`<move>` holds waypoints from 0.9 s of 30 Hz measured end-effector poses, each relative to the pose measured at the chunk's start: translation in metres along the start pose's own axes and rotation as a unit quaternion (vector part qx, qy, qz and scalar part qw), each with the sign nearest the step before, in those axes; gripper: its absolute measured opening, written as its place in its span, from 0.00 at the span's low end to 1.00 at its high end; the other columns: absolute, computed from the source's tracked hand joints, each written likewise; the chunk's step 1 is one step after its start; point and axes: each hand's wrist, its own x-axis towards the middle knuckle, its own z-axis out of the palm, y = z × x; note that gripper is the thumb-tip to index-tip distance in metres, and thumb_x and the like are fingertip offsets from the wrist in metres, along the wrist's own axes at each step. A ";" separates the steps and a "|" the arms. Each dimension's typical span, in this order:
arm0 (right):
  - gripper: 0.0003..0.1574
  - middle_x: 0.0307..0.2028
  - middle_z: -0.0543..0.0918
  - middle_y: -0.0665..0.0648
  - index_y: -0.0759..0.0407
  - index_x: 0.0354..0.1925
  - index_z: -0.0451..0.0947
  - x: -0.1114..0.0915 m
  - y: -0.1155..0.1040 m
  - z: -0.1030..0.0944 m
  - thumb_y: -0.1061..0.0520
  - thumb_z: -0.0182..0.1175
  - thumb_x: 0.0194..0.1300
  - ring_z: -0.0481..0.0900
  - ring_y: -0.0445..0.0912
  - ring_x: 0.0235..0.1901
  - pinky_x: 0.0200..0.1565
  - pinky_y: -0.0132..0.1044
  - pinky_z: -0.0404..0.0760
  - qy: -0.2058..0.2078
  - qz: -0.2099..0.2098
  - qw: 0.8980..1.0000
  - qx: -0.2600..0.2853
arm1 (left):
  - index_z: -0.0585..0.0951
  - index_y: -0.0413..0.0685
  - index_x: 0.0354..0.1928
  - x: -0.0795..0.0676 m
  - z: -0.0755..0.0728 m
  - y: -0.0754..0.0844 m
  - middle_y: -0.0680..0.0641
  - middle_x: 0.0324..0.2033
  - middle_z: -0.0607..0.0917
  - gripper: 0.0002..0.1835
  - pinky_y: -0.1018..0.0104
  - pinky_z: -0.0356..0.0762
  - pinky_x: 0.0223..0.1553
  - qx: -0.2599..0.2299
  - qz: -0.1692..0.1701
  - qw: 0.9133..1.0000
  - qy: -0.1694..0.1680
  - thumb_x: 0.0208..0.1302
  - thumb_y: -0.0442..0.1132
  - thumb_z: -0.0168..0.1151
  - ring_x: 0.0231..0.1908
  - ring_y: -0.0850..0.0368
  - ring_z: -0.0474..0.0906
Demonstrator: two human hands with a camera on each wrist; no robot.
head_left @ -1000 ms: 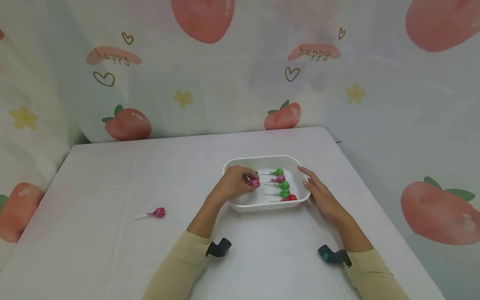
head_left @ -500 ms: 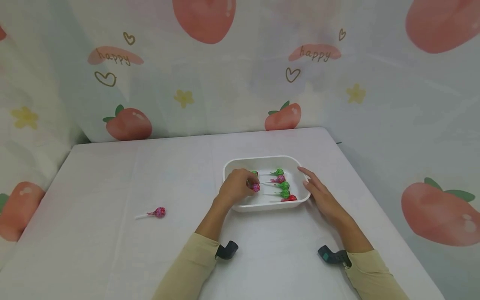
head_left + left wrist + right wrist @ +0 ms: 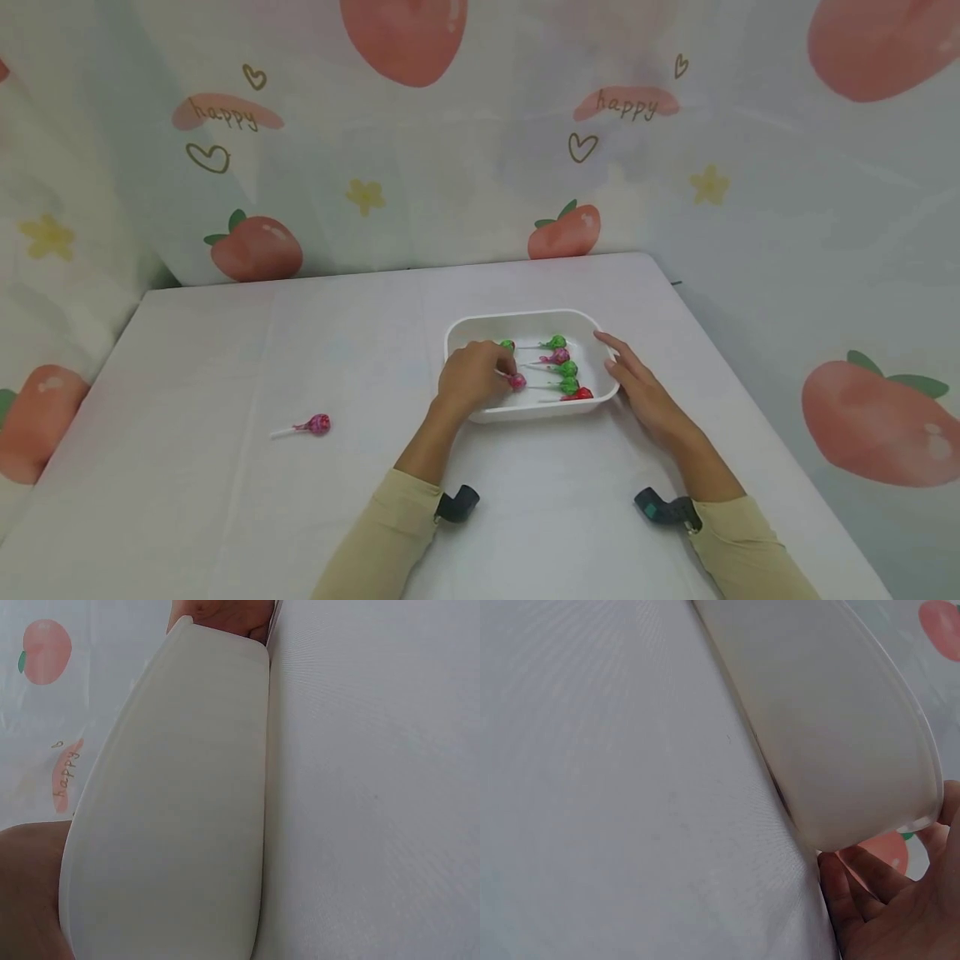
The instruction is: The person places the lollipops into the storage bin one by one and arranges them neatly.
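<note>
A white tray (image 3: 525,412) stands on the table, its outer wall filling much of the left wrist view. Inside it, at the left, my left hand (image 3: 474,375) pinches a pink lollipop (image 3: 517,382) near the stick; the fingertips are mostly hidden. Behind that hand shows part of a green lollipop (image 3: 507,344). Along the tray's right half lie several lollipops in a column, among them a pink one (image 3: 558,357) and a red one (image 3: 583,393), sticks to the left. My right hand (image 3: 648,396) holds the tray's right end, thumb at the rim and fingers against the outer wall.
Another pink lollipop (image 3: 318,425) lies on the white-covered table (image 3: 360,333), left of the tray. A printed peach curtain (image 3: 465,167) hangs behind the table and along its sides.
My left hand has shifted slightly nearer and to the right within the tray, bringing the pink lollipop closer to the near wall. The right hand and tray stay put.
</note>
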 end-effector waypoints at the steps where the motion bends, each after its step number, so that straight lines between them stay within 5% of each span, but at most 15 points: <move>1: 0.34 0.82 0.45 0.58 0.42 0.83 0.50 0.000 0.000 0.000 0.46 0.40 0.85 0.39 0.61 0.79 0.70 0.70 0.48 0.000 -0.001 1.000 0.002 | 0.90 0.58 0.34 0.000 0.000 0.000 0.59 0.37 0.89 0.11 0.57 0.76 0.42 0.001 -0.001 1.000 0.001 0.54 0.31 0.75 0.41 0.56 0.81; 13: 0.34 0.82 0.44 0.56 0.40 0.83 0.49 0.000 0.000 0.001 0.45 0.40 0.85 0.39 0.61 0.80 0.70 0.70 0.47 0.001 0.011 1.000 -0.004 | 0.91 0.57 0.40 -0.003 -0.003 0.001 0.59 0.32 0.86 0.12 0.62 0.75 0.40 0.001 0.028 1.000 -0.005 0.54 0.44 0.83 0.36 0.61 0.78; 20: 0.34 0.82 0.44 0.56 0.38 0.83 0.49 0.002 0.001 -0.001 0.42 0.40 0.84 0.39 0.62 0.79 0.70 0.70 0.47 0.004 0.021 1.000 -0.008 | 0.90 0.57 0.29 -0.002 -0.004 0.000 0.60 0.29 0.85 0.08 0.64 0.73 0.35 -0.027 0.025 0.999 0.009 0.57 0.34 0.78 0.33 0.59 0.77; 27: 0.34 0.82 0.44 0.57 0.40 0.83 0.50 0.001 -0.002 0.000 0.43 0.40 0.85 0.38 0.62 0.79 0.70 0.71 0.46 0.003 0.012 1.000 -0.005 | 0.91 0.53 0.33 -0.002 -0.002 0.000 0.56 0.31 0.87 0.11 0.59 0.77 0.43 0.007 0.009 0.999 0.031 0.55 0.27 0.75 0.35 0.57 0.80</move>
